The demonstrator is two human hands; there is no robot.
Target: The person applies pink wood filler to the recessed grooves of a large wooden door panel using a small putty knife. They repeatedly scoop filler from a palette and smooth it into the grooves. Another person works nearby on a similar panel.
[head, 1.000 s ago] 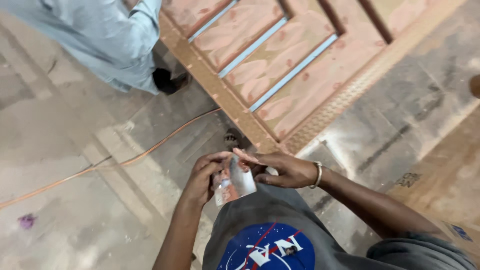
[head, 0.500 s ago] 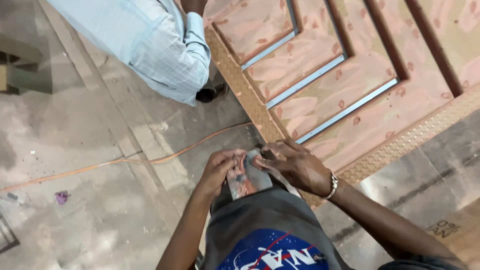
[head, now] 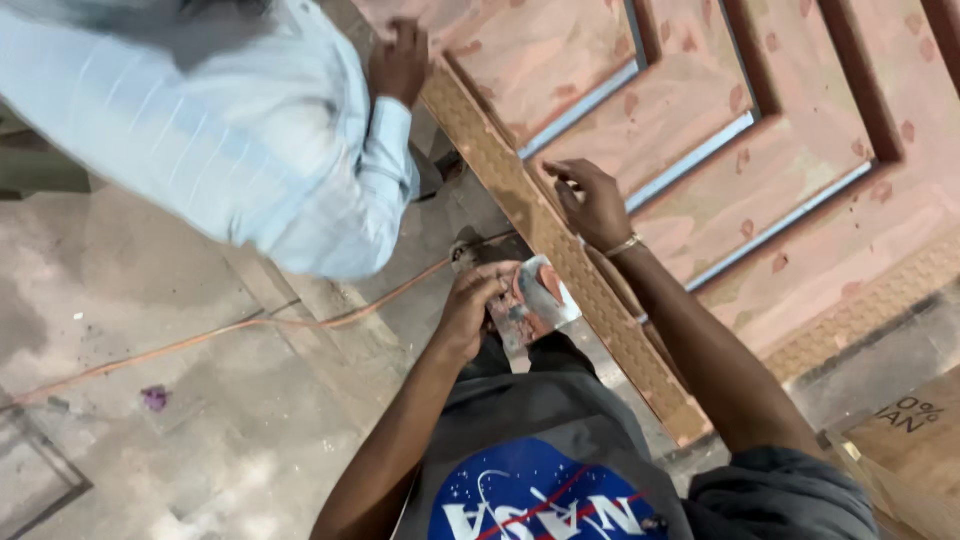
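Door panel [head: 700, 150]: cut off by the top and right edges.
Co-worker's shirt [head: 200, 130]: blurred, cropped at the top-left.
Scraper [head: 530, 305]: partly hidden inside the left hand [head: 470, 310].
Cardboard box [head: 905, 450]: cropped at the right edge.

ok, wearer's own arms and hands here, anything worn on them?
Both forearms are bare, with no gloves on the left hand or the right hand. A thin metal bracelet circles the right wrist. A dark grey sleeve bunches at the right upper arm. No left sleeve is visible.
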